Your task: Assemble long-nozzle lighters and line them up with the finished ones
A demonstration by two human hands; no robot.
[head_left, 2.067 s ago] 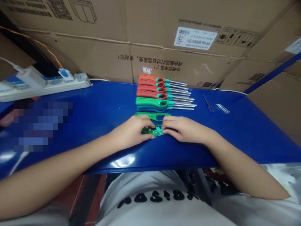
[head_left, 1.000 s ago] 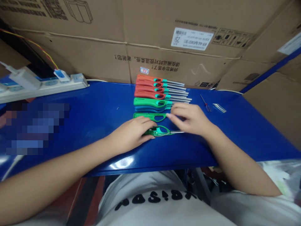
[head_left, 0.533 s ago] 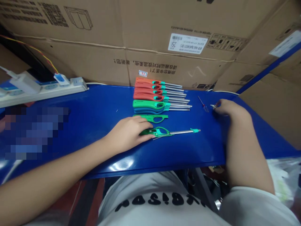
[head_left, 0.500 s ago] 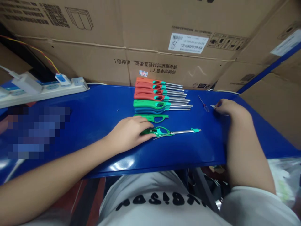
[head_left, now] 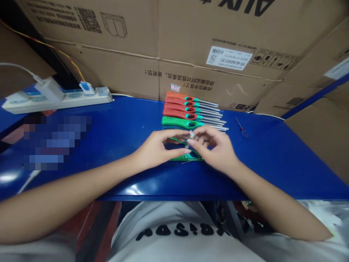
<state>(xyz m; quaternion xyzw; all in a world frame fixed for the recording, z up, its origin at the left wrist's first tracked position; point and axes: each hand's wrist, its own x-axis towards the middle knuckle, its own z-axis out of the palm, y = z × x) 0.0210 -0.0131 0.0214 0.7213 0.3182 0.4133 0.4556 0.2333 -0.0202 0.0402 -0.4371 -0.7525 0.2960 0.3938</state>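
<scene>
My left hand (head_left: 156,147) and my right hand (head_left: 216,149) meet fingertip to fingertip over the blue table (head_left: 114,127). Both pinch a small clear part (head_left: 192,135), held just above an opened green lighter (head_left: 188,158) that lies under my fingers. That lighter is mostly hidden by the hands. Behind them lies a tidy row of finished long-nosed lighters (head_left: 188,109), orange and red at the back, green nearest, their metal tubes pointing right.
A small red screwdriver (head_left: 241,127) lies right of the row. A white power strip (head_left: 57,100) with plugs sits at the back left. Cardboard boxes (head_left: 191,43) wall off the rear and right side. A blurred patch covers the left table area.
My right hand reached out to the clear part near the screwdriver, took it and came back to the middle. My left hand lifted off the green lighter to meet it.
</scene>
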